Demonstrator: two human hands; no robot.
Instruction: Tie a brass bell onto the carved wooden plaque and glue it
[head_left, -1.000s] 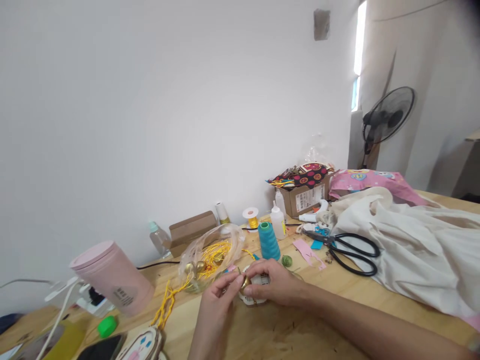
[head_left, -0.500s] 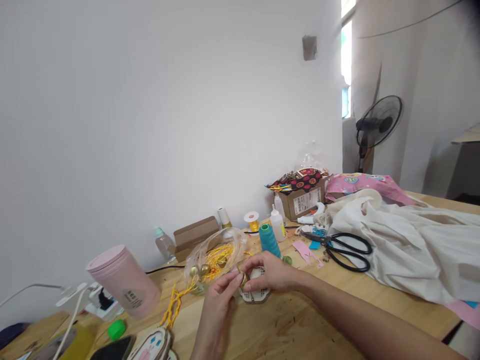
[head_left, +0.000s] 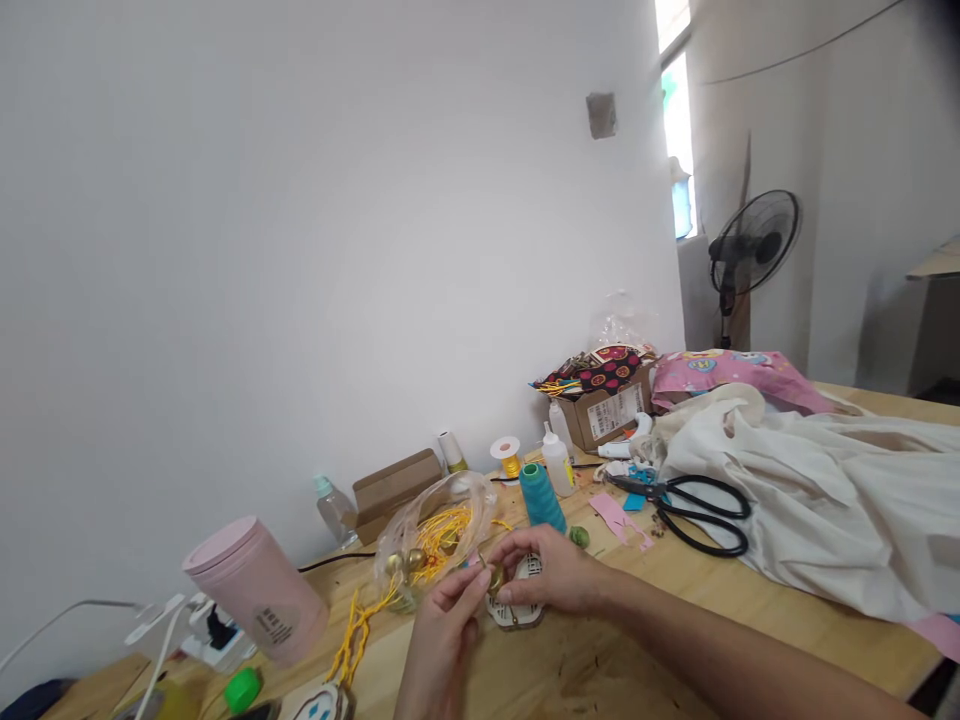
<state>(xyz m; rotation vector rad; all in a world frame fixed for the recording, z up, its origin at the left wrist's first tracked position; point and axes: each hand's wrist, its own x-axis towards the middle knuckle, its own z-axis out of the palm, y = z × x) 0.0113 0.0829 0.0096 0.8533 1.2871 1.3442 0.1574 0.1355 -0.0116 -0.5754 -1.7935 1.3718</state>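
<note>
A small round gold bell is held between my two hands above the table. My right hand is closed on it, with thumb and bent fingers around its right side. At the bell's left, my left hand pinches thumb and fingertips together against its top end, where a thin gold-brown strand shows. Under my right hand lies a white cut-out ornament with a lattice pattern, partly covered by the fingers. Just left of the hands, a clear plastic bag holds yellow cords and gold bells.
Behind my hands stand a teal thread cone and a glue bottle. Black scissors lie right, beside white cloth. A pink canister, a green cap and a power strip occupy the left.
The whole view has shifted slightly, so things on the table appear lower. Both hands keep hold of the bell in nearly the same pose over the ornament.
</note>
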